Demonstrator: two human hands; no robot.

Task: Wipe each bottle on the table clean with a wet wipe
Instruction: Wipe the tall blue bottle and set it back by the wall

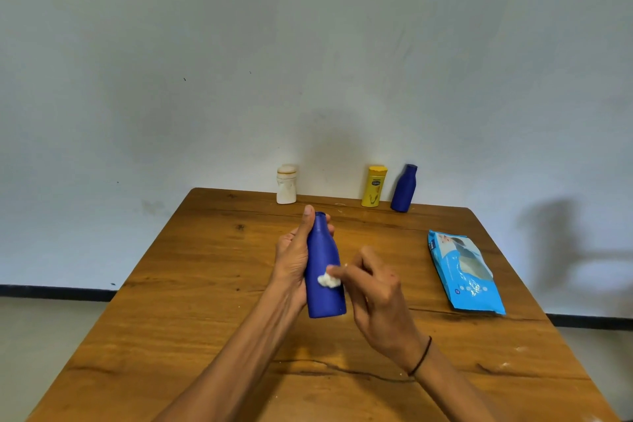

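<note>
Your left hand [294,257] grips the blue bottle [323,271] while your right hand [373,284] pinches the wet wipe [329,280] against it — rub firmly, and rotate the bottle so all sides pass under your right fingertips.

a tall blue plastic bottle [323,271] is held tilted above the worktop, a small crumpled white wet wipe [329,280] pressed on its side. a white plastic bottle [286,184], yellow plastic bottle [374,186] and second blue plastic bottle [404,188] stand upright along the far edge.
</note>
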